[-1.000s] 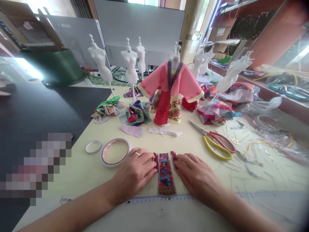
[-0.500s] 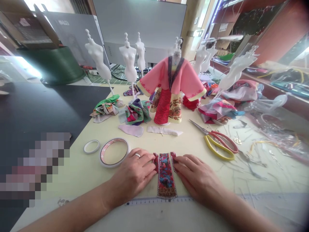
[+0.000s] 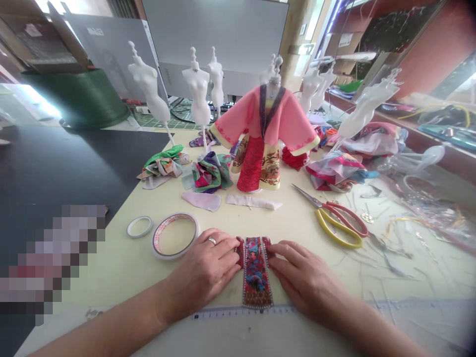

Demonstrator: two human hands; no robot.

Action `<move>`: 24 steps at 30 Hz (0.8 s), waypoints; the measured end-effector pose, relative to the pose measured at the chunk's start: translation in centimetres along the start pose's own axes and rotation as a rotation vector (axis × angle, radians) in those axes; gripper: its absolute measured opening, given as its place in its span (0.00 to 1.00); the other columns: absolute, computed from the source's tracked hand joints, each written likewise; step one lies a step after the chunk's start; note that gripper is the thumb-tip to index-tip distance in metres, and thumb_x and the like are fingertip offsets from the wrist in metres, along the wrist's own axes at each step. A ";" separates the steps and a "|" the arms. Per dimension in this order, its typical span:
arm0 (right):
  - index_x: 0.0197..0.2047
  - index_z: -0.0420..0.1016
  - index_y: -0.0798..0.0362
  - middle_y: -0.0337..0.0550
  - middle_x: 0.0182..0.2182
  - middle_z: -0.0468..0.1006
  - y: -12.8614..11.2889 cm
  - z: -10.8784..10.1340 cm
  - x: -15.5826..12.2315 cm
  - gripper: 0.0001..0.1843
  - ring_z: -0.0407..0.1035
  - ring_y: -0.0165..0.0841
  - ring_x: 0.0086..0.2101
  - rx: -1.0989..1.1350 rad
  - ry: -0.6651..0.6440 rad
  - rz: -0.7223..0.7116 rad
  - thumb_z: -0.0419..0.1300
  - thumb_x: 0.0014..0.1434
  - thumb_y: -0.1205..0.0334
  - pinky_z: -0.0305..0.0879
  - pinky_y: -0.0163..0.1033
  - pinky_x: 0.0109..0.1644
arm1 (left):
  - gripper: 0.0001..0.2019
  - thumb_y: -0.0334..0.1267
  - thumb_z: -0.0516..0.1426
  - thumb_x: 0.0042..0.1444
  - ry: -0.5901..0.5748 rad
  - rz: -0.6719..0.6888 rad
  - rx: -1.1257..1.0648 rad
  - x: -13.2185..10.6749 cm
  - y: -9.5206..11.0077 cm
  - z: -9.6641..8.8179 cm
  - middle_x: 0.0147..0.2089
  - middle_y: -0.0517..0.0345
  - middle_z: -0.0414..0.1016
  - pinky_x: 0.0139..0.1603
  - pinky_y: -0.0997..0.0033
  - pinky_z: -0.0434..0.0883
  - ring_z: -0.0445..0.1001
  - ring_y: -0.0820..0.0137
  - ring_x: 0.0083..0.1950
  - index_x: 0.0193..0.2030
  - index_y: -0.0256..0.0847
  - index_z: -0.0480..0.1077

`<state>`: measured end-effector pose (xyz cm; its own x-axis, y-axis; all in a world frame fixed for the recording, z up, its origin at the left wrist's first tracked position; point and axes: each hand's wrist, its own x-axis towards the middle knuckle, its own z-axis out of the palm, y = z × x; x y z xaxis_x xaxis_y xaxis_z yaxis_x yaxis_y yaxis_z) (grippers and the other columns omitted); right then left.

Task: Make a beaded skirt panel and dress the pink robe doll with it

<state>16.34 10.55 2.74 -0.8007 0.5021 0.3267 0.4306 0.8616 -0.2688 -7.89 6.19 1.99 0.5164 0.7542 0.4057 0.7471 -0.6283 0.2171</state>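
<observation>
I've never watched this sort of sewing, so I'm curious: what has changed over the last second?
Very little: the head-worn camera eased slightly forward, so the scene spreads a touch in the picture. The left hand and right hand stay flat on the embroidered strip, taking and releasing nothing. The tape roll, scissors and pink doll robe stayed put.

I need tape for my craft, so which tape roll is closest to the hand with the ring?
The big roll beside the left hand; the small roll sits farther away.
</observation>
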 end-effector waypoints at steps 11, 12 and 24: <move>0.43 0.72 0.56 0.50 0.44 0.74 0.0 0.0 0.1 0.12 0.67 0.38 0.45 0.032 -0.022 0.002 0.50 0.60 0.72 0.71 0.45 0.47 | 0.05 0.30 0.54 0.59 -0.015 0.011 0.000 0.0 0.0 -0.1 0.46 0.52 0.74 0.54 0.55 0.65 0.69 0.62 0.50 0.40 0.37 0.71; 0.43 0.72 0.56 0.50 0.44 0.74 0.0 0.0 0.1 0.12 0.67 0.38 0.45 0.038 -0.030 0.006 0.50 0.61 0.72 0.70 0.45 0.48 | 0.05 0.30 0.54 0.59 -0.016 0.012 -0.003 0.0 0.0 -0.1 0.46 0.52 0.74 0.54 0.55 0.65 0.69 0.62 0.50 0.40 0.37 0.71; 0.42 0.71 0.57 0.51 0.45 0.73 0.0 0.2 -0.1 0.11 0.66 0.39 0.46 0.067 -0.027 -0.001 0.49 0.61 0.72 0.70 0.46 0.48 | 0.04 0.31 0.54 0.59 0.008 0.034 -0.020 0.1 -0.3 0.2 0.47 0.53 0.74 0.55 0.55 0.64 0.68 0.63 0.49 0.39 0.36 0.70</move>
<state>16.32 10.51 2.56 -0.8123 0.4983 0.3029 0.4016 0.8547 -0.3290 -7.99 6.45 1.82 0.5378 0.7309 0.4202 0.7208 -0.6571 0.2206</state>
